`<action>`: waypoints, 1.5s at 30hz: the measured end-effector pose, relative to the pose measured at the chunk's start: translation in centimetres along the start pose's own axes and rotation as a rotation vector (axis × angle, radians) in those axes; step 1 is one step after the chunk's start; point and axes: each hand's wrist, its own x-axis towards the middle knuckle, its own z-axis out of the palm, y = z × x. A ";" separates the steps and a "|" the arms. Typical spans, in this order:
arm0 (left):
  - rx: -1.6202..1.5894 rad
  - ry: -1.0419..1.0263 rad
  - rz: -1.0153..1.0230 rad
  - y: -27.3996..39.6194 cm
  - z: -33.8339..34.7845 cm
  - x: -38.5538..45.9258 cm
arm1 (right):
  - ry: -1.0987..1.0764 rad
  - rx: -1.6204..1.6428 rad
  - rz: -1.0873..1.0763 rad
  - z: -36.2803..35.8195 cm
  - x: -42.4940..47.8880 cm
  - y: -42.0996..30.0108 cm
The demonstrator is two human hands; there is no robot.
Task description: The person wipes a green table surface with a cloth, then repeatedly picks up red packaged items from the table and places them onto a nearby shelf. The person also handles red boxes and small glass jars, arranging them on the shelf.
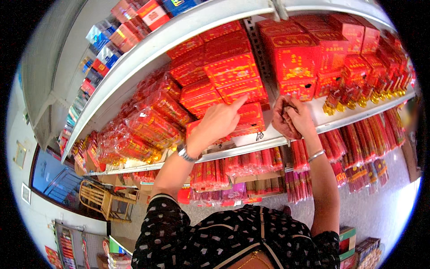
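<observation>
My left hand [218,121] reaches over the shelf with its index finger stretched out against a stack of red cardboard boxes [231,72] with gold print. Its other fingers are curled, and nothing shows in them. Just below that fingertip sits a lower red box [251,117], near the shelf's front edge. My right hand [300,116] grips a crumpled reddish-brown cloth [285,126], which hangs at the front edge of the white metal shelf [242,149]. Whether the left fingertip presses on the box or only hovers, I cannot tell.
Plastic-wrapped red packets [147,124] fill the shelf's left side. More red boxes [294,57] and small gold-capped items [331,104] stand on the right. Bundles of red sticks [255,163] lie below. An upper shelf [188,32] overhangs. A bamboo chair [100,200] stands at the left.
</observation>
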 end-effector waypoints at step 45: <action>0.127 0.018 -0.177 -3.8 0.7 -6.0 | 0.018 -0.163 0.009 -0.5 0.7 2.0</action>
